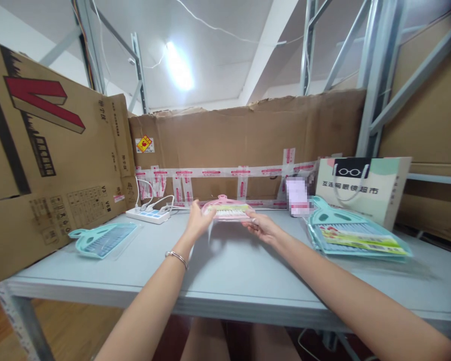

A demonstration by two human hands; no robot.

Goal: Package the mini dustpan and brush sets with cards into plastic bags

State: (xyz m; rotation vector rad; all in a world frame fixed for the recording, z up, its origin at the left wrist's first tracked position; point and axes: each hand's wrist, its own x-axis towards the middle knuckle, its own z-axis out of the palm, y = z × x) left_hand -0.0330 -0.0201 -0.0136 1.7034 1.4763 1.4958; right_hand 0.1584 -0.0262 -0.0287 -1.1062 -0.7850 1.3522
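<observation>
Between my hands is a pink dustpan and brush set [227, 208] in clear plastic wrap, with a yellow-green label across it and white bristles below. My left hand [202, 219] grips its left end, thumb on top. At the right end, my right hand [262, 226] pinches the edge of the package. The set is held toward the back of the table, slightly above the surface. A blue-green dustpan and brush set [105, 239] in clear wrap lies to the left. On the right is a pile of similar blue-green sets [357, 233] with green-yellow labels.
A white power strip [148, 214] with plugged cables sits at the back left of the grey table [225, 281]. A large carton [52, 150] stands left, and taped cardboard [248, 135] closes the back. A paper bag [361, 190] stands behind the right pile, beside a blurred-out upright item [298, 195].
</observation>
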